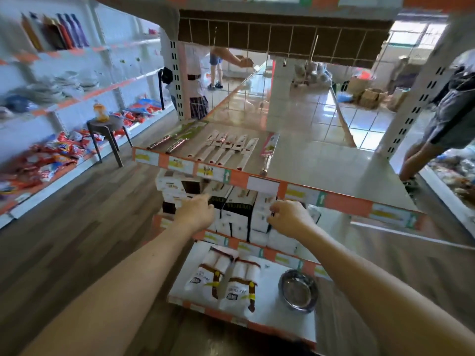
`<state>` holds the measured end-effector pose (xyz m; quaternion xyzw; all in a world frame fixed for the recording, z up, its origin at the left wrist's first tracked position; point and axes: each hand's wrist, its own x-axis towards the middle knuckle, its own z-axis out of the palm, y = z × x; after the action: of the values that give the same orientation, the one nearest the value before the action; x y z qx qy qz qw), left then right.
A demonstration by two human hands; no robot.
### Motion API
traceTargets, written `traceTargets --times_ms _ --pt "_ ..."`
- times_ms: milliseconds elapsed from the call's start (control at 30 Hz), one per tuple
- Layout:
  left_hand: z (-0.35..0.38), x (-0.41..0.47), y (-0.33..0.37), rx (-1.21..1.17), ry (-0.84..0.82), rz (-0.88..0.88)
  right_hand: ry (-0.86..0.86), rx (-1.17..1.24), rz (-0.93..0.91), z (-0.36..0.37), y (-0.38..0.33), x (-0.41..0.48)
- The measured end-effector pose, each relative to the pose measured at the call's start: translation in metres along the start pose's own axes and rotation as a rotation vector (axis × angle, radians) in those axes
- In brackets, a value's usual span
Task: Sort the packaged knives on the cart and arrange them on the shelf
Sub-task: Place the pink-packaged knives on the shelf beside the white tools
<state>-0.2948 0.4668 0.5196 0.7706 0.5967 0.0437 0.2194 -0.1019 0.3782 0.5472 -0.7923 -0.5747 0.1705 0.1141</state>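
Several packaged knives (226, 147) lie in a row on the upper shelf (321, 163), with two metal-handled knives (167, 142) to their left and one separate packaged knife (268, 152) to their right. Below, boxed knives (237, 211) stand packed on the middle shelf. My left hand (198, 211) reaches to the left side of these boxes and touches them. My right hand (290, 218) pinches the top of a white box at the right of the row. The cart is not visible.
White packs (223, 278) and a steel bowl (298, 289) lie on the bottom shelf. A dark stool (108, 134) stands in the aisle to the left, by shelves of red packets (51, 155). A person (442, 124) stands at the right; another stands behind the shelf.
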Motion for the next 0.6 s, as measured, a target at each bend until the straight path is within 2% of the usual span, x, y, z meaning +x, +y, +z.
traceTargets --times_ms 300,500,600 --pt "0.047 -0.016 0.041 0.109 -0.124 0.115 -0.067 0.099 0.209 0.025 0.066 -0.051" --pt "0.122 -0.039 0.080 0.155 -0.327 0.183 -0.169 0.054 0.403 0.049 0.123 -0.105" --pt "0.153 -0.058 0.097 0.198 -0.436 0.273 -0.150 0.107 0.482 0.050 0.153 -0.135"
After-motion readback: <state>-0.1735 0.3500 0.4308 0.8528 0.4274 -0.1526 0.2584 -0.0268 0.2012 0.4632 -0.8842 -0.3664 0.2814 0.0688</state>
